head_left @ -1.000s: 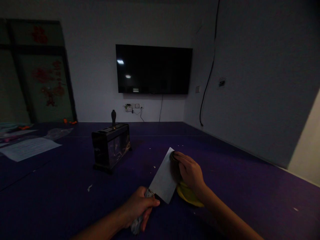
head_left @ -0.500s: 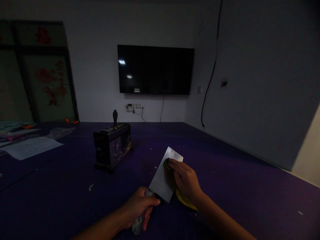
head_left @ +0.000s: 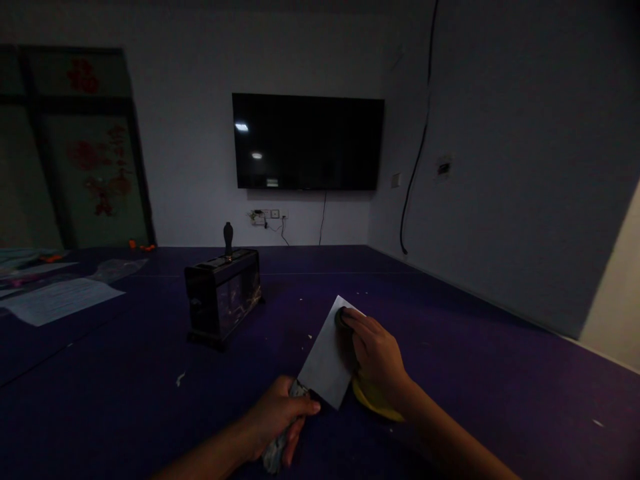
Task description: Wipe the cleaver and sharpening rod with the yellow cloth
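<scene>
My left hand (head_left: 285,413) is wrapped around the pale, patterned handle of a cleaver (head_left: 325,367). The broad grey blade points up and away from me over the purple surface. Against the blade's upper right part, my right hand (head_left: 377,350) has its fingers bent over a yellow cloth (head_left: 375,403). A dark bit of it shows under the fingertips, and a yellow fold hangs below the palm. To the left of the blade stands a black knife block (head_left: 220,300) with one dark handle (head_left: 229,239) sticking up from its top.
Sheets of paper (head_left: 65,299) and clear plastic (head_left: 117,269) lie on the purple surface (head_left: 450,373) at the left. Small white scraps (head_left: 180,379) are scattered about. A television (head_left: 307,143) hangs on the far wall, and a black cable (head_left: 416,177) runs down the right wall.
My right hand has slid slightly up and right along the blade with the cloth. The left hand keeps its hold on the cleaver. The camera view has shifted slightly.
</scene>
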Action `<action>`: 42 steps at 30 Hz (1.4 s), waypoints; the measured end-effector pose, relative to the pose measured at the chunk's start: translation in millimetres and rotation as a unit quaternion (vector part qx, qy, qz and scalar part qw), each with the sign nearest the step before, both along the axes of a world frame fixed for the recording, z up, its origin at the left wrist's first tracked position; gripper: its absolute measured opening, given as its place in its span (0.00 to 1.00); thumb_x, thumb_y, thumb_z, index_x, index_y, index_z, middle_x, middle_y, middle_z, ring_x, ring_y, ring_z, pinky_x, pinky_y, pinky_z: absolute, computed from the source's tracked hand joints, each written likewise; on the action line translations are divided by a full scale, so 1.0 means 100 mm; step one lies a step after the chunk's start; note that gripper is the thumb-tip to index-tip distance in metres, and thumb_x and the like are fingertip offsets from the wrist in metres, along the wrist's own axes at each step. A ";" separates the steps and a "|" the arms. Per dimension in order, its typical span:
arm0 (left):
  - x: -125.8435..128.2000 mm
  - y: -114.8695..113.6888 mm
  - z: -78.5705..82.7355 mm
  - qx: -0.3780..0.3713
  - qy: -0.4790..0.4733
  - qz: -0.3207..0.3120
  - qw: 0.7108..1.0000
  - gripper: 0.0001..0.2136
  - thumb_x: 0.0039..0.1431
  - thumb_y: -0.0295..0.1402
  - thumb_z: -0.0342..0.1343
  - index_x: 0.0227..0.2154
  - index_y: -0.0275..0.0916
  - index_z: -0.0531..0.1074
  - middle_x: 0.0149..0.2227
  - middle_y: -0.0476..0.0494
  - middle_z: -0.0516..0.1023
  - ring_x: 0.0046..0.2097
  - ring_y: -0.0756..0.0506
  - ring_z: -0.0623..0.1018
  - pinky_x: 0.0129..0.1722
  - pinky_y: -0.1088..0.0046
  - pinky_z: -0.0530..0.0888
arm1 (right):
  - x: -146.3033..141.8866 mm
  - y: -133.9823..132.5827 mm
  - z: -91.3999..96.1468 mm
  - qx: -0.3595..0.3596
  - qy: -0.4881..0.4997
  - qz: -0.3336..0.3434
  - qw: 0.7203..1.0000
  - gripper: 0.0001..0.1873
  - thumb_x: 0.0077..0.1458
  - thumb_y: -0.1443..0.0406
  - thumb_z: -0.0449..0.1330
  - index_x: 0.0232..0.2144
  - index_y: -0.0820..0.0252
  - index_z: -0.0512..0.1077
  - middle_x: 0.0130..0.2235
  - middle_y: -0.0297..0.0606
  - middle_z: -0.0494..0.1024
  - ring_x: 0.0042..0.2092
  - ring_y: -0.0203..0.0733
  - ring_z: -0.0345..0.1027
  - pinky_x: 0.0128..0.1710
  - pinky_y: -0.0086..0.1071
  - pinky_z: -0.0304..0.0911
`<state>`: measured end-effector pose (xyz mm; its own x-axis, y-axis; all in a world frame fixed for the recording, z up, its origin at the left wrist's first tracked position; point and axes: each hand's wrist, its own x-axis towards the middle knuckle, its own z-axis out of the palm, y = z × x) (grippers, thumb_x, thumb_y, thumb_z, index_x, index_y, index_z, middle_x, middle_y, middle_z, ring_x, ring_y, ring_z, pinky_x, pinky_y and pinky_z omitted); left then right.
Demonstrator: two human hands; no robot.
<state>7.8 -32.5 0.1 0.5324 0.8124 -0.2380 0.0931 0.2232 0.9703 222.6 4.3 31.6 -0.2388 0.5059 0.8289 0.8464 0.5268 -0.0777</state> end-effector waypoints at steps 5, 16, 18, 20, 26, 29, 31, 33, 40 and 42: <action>-0.01 -0.01 0.01 -0.004 0.002 -0.018 1.000 0.12 0.41 0.40 0.54 0.23 0.38 0.60 0.09 0.58 0.59 0.09 0.52 0.61 0.08 0.80 0.53 | 0.07 0.05 -0.01 0.018 0.033 -0.009 0.999 0.21 0.52 0.72 0.46 0.46 0.56 0.69 0.49 0.39 0.71 0.49 0.44 0.66 0.47 0.41 0.64; 0.01 0.02 0.03 0.002 0.016 -0.035 0.999 0.12 0.41 0.41 0.53 0.21 0.37 0.62 0.09 0.57 0.59 0.09 0.52 0.63 0.08 0.80 0.56 | -0.09 -0.08 -0.02 0.002 -0.002 0.045 0.999 0.18 0.51 0.73 0.46 0.38 0.59 0.73 0.43 0.39 0.75 0.43 0.41 0.70 0.43 0.36 0.67; 0.01 0.03 0.02 0.003 0.010 -0.034 0.999 0.12 0.40 0.40 0.54 0.22 0.37 0.63 0.09 0.57 0.60 0.09 0.51 0.63 0.08 0.79 0.56 | -0.08 -0.08 -0.02 0.001 -0.004 0.051 0.999 0.18 0.51 0.73 0.46 0.37 0.59 0.73 0.42 0.39 0.76 0.43 0.41 0.70 0.43 0.35 0.67; 0.01 0.03 0.02 0.003 0.006 -0.034 0.999 0.12 0.40 0.40 0.54 0.22 0.36 0.63 0.09 0.57 0.59 0.09 0.51 0.62 0.07 0.79 0.55 | -0.07 -0.07 -0.01 0.003 -0.008 0.053 0.999 0.18 0.51 0.73 0.46 0.37 0.59 0.73 0.41 0.39 0.76 0.43 0.40 0.70 0.43 0.35 0.66; -0.01 0.03 -0.01 0.002 0.008 -0.042 0.999 0.12 0.42 0.40 0.54 0.24 0.37 0.61 0.09 0.58 0.59 0.09 0.51 0.62 0.09 0.80 0.55 | 0.00 -0.01 -0.01 0.023 -0.012 0.001 1.000 0.18 0.53 0.72 0.45 0.41 0.61 0.71 0.46 0.42 0.74 0.45 0.43 0.68 0.45 0.38 0.65; -0.02 0.03 -0.03 0.006 0.015 -0.046 0.999 0.13 0.43 0.41 0.55 0.26 0.37 0.61 0.10 0.59 0.60 0.09 0.52 0.62 0.10 0.79 0.56 | 0.05 0.03 -0.01 0.026 0.003 -0.022 0.999 0.19 0.53 0.72 0.45 0.43 0.62 0.70 0.47 0.42 0.73 0.47 0.43 0.67 0.46 0.39 0.64; -0.03 0.03 -0.04 0.007 0.020 -0.046 0.999 0.14 0.44 0.42 0.55 0.26 0.37 0.61 0.10 0.58 0.60 0.10 0.52 0.62 0.10 0.79 0.57 | 0.06 0.05 -0.02 0.020 0.006 -0.027 0.999 0.19 0.53 0.72 0.45 0.44 0.61 0.69 0.48 0.42 0.72 0.47 0.43 0.67 0.47 0.39 0.64; -0.02 0.03 -0.04 0.006 0.021 -0.041 0.999 0.14 0.43 0.42 0.55 0.26 0.37 0.61 0.10 0.58 0.60 0.10 0.52 0.62 0.10 0.79 0.57 | 0.06 0.06 -0.03 0.011 0.010 -0.028 0.999 0.20 0.53 0.72 0.45 0.44 0.60 0.69 0.49 0.41 0.71 0.48 0.43 0.66 0.48 0.39 0.63; 0.00 0.02 0.01 -0.004 0.021 -0.033 0.999 0.10 0.42 0.38 0.53 0.24 0.38 0.60 0.09 0.58 0.59 0.09 0.51 0.62 0.08 0.80 0.54 | 0.02 0.02 -0.03 0.007 0.029 -0.017 0.999 0.18 0.53 0.72 0.45 0.42 0.61 0.71 0.46 0.42 0.74 0.46 0.43 0.68 0.46 0.39 0.65; 0.01 0.01 0.03 -0.002 0.020 -0.028 0.999 0.10 0.42 0.38 0.53 0.23 0.37 0.61 0.09 0.58 0.59 0.09 0.52 0.62 0.08 0.80 0.54 | 0.00 0.00 -0.03 0.005 0.029 -0.006 1.000 0.18 0.53 0.72 0.46 0.41 0.60 0.72 0.45 0.41 0.74 0.46 0.43 0.68 0.46 0.38 0.65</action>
